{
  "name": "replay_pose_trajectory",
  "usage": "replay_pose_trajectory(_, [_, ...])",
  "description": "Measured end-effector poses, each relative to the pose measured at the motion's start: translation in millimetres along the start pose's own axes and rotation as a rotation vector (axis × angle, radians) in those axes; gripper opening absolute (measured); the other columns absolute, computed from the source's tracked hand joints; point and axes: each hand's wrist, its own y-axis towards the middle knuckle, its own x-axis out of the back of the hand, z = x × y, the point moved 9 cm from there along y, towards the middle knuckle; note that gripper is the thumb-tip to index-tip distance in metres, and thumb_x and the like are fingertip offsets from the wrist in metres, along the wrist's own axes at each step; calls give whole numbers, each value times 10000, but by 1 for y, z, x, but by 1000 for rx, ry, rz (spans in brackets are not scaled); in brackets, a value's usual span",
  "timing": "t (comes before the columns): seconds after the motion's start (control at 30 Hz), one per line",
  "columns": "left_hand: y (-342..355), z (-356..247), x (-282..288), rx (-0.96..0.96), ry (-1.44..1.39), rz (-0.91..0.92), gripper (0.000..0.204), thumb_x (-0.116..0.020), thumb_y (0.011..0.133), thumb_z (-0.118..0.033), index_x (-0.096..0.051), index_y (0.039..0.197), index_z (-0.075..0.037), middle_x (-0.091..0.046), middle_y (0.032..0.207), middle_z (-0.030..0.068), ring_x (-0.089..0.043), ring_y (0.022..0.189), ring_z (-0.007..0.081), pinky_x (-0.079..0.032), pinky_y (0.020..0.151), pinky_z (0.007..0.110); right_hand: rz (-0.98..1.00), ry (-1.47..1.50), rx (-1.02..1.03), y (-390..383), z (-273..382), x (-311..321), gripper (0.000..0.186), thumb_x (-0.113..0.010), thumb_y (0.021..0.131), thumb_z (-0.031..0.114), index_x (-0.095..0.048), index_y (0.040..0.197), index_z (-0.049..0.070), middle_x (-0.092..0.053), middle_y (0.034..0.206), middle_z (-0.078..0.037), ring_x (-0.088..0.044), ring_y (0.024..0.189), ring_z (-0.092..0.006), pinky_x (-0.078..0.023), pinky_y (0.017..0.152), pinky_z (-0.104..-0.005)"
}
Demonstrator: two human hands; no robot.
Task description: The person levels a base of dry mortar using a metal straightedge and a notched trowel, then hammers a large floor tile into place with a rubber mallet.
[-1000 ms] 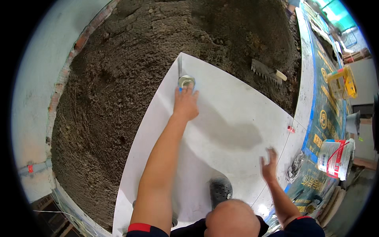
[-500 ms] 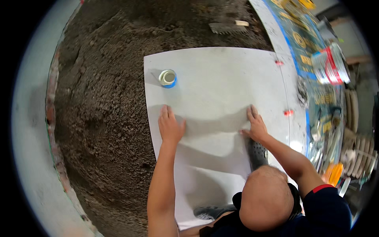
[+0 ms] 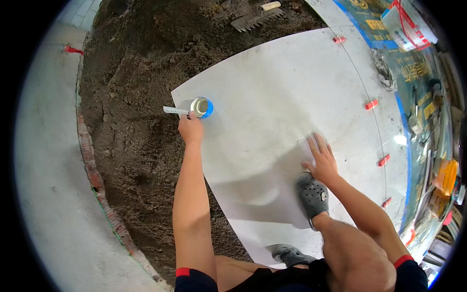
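Note:
A large pale tile slab (image 3: 262, 73) lies over dark, rough mortar, and I crouch on it. Near its left edge stands a small round pale container (image 3: 200, 107) with a blue side; what it contains I cannot make out. My left hand (image 3: 190, 129) is closed at the slab's left edge, right beside this container. From its fingers a short white strip with dark marks (image 3: 173, 110) sticks out to the left over the mortar. My right hand (image 3: 322, 158) rests flat on the slab with its fingers spread, just above my grey clog (image 3: 313, 194).
A notched trowel (image 3: 258, 19) lies on the mortar (image 3: 131, 146) at the far side. Red levelling wedges (image 3: 371, 104) line the seam at right. Beyond are a crumpled rag (image 3: 384, 70), a white-and-red bucket (image 3: 407, 27) and an orange object (image 3: 446, 177). A brick edge (image 3: 87, 146) borders the left.
My left hand has gone from lying flat on the slab to the container, and now grips the white strip. My right hand stays flat on the slab. The view has shifted and turned.

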Motion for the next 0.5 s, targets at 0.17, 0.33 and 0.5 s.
replay_pose_trajectory(0.17, [-10,-20,-13,-31,-187,87,555,-589,957,-370,-502,1278,74,-603,1156,204,-606,1043,308,-471,873,406,-82,172,-122,-106,-95,-11,630,-585,912,194,-357,1488,81,-287,1564,-159,-263,1449,-316,-192,1183,-478])
replay_pose_trajectory(0.33, [-108,8,-64,-245,254,226,769,-584,945,-416,-289,1439,96,-291,1493,280,-300,1375,405,-253,1127,477,-94,-165,-245,-234,-167,-53,741,-653,872,234,-305,1501,49,-272,1572,-162,-215,1464,-355,-157,1190,-516])
replay_pose_trajectory(0.5, [-183,13,-79,-505,441,222,862,-493,966,-465,-130,1487,118,-48,1573,311,-22,1470,461,-92,1167,572,-27,-163,-245,-239,-171,-64,852,-721,806,241,-277,1507,46,-264,1577,-151,-191,1472,-357,-142,1198,-525])
